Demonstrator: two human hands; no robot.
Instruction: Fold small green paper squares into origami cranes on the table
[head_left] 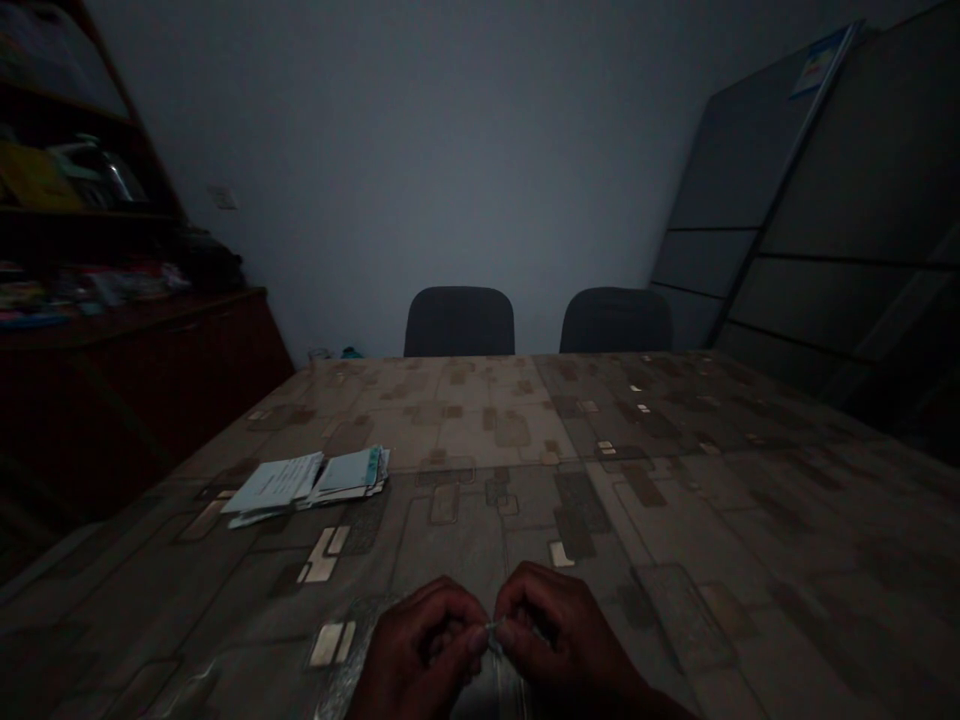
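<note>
Near the bottom centre of the head view, my left hand (429,645) and my right hand (553,630) meet above the patterned tablecloth (480,510). Fingertips of both hands pinch a small, thin, pale item (492,627) between them. It is too small and dark to name. Something clear or shiny lies below the hands, mostly hidden by them.
Two stacks of paper cards (277,482) (349,474) lie on the table to the left. Two dark chairs (460,322) (616,320) stand behind the far edge. A cluttered cabinet (150,370) is at left, a panelled cupboard (735,190) at right.
</note>
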